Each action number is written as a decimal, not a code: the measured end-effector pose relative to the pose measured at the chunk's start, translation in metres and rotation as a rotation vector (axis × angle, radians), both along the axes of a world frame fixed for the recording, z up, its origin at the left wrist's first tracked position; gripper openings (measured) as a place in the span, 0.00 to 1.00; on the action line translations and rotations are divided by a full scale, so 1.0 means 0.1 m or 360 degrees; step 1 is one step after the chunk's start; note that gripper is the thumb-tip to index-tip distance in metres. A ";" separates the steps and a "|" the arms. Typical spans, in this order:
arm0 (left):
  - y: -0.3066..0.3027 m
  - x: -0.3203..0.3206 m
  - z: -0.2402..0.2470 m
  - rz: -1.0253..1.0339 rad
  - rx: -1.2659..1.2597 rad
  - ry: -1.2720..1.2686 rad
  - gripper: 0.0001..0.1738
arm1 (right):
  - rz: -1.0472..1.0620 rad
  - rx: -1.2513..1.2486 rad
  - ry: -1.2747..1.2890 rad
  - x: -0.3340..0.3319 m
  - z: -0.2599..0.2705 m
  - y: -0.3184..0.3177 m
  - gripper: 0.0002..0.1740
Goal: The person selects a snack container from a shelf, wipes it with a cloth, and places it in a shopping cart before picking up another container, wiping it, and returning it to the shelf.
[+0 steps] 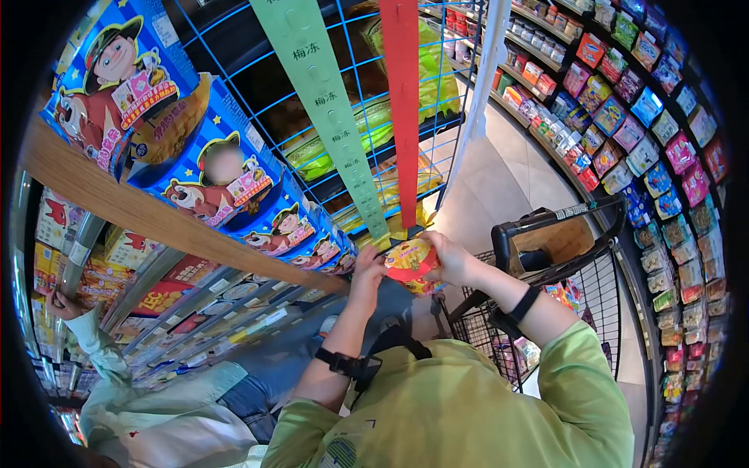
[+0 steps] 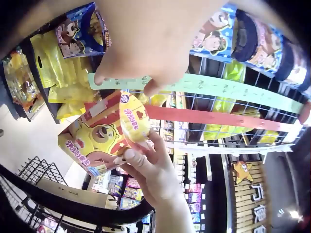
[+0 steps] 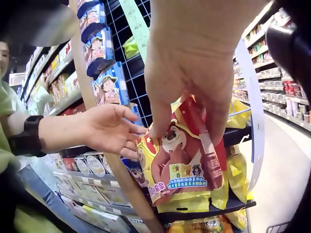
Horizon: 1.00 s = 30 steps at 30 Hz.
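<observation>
Right wrist centre: right hand (image 3: 194, 68) grips a bear snack packet (image 3: 182, 170); left hand (image 3: 107, 128) touches it, fingers straight. Seemingly picked, not yet in the shopping cart (image 1: 607, 287).

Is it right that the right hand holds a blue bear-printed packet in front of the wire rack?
Not quite: the packet is red and yellow, not blue, as the right wrist view shows. The right hand does hold it, bear-printed, in front of the wire rack.
</observation>
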State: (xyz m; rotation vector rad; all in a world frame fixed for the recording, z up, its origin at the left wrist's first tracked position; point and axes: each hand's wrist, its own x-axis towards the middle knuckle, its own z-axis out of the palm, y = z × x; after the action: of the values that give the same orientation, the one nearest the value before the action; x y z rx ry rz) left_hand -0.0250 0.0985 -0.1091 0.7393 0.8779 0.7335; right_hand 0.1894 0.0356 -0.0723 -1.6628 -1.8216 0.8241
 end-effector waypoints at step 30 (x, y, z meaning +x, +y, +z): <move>0.54 0.70 -0.20 0.0719 0.1320 0.0767 0.25 | 0.0001 -0.0074 0.0253 0.21 -0.27 0.41 0.42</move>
State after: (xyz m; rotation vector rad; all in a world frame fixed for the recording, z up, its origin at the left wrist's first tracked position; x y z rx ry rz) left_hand 0.0445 0.1525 -0.1292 1.5211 1.2017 1.3909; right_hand 0.2101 0.0768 -0.0994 -1.5770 -1.7064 0.9767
